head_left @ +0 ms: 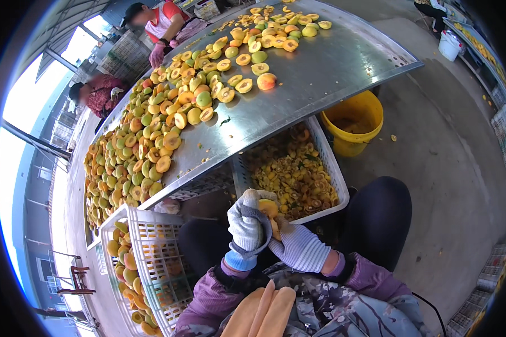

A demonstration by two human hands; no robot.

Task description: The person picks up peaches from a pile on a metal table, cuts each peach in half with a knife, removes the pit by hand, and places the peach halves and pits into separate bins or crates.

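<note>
My left hand (247, 223), in a grey-white knit glove with a blue cuff, is closed around a yellow-orange peach half (268, 208). Against it, from the right, presses my right hand (301, 247) in a striped white glove, its fingers curled; what exactly they grip is hidden between the hands. Both hands are held above my lap, at the near edge of a white crate (343, 197) with cut yellow fruit scraps (298, 182) in it. Beyond them, halved peaches (163, 123) with green, yellow and reddish skins are heaped on a metal table (287, 95).
A white basket (162, 247) of peaches stands at my left. Right of the scrap crate is a yellow bucket (354, 147). Two people (171, 25) (100, 92) are at the table's far left side. Stacked crates and a white bucket (449, 46) stand farther off.
</note>
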